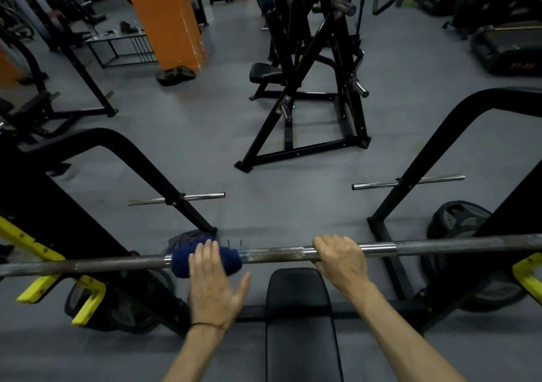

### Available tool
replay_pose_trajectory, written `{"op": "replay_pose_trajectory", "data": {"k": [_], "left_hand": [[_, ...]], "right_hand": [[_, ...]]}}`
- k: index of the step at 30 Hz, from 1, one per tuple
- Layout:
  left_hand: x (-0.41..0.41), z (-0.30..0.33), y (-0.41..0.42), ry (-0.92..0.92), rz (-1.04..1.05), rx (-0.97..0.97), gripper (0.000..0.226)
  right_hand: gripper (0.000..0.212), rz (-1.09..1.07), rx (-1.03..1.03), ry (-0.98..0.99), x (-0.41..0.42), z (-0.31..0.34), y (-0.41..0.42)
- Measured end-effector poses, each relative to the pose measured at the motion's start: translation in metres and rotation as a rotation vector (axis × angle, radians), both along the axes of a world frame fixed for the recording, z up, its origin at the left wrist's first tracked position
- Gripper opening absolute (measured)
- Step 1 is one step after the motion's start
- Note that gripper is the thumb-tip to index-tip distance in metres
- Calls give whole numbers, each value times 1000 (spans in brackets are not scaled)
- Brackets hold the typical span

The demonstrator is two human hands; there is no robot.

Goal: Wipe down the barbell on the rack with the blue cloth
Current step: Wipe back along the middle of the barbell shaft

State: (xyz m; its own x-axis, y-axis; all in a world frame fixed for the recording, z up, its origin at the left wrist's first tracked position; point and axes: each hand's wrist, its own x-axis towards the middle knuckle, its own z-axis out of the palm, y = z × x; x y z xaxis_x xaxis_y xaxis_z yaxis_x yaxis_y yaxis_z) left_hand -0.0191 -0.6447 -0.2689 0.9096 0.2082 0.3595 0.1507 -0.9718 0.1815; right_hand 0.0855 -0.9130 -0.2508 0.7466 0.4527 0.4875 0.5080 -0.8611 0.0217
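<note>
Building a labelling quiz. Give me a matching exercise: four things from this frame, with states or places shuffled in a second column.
Things:
1. blue cloth
2. left hand
3. right hand
4. bench

States or places:
A. grips the bare barbell
B. wrapped round the barbell
C. below the barbell, between the arms
D. fingers straight, pressing the cloth

Pairs: 1-B, 2-D, 3-A, 4-C

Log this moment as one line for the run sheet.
wipe in progress | left hand presses blue cloth on barbell | right hand grips barbell | bench below
</note>
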Motion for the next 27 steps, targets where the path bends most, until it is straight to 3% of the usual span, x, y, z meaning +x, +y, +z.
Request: {"op": "replay_pose_trajectory", "data": {"k": [2,6,9,13,15,18,20,23,27], "left_hand": [[17,3,-62,-20,2,-96,92],[21,7,-163,-20,-360,-118,94],[14,9,-123,-53,-457,-57,83],[-5,-2,-15,-63,-318,40,81],[-17,-3,26,-50,-226,56,83],[-20,-3,42,-66,-132,41,86],[-10,-3,16,-88,-52,-15,87],[10,-3,-64,-84,-179,-87,87],[15,1,-145,-66,-413,-88,88]], "right_hand": [[15,-2,1,-22,0,-2,2],[16,30,-10,-91,3,-8,-3],[13,44,-26,-59,4,-2,-4],[41,35,-227,194,8,15,-3],[26,49,-308,403,17,36,0],[17,31,-246,1146,40,61,4],[14,14,-201,1370,46,66,6],[18,-6,-194,1252,41,64,9],[27,34,-307,636,21,39,-3]]}}
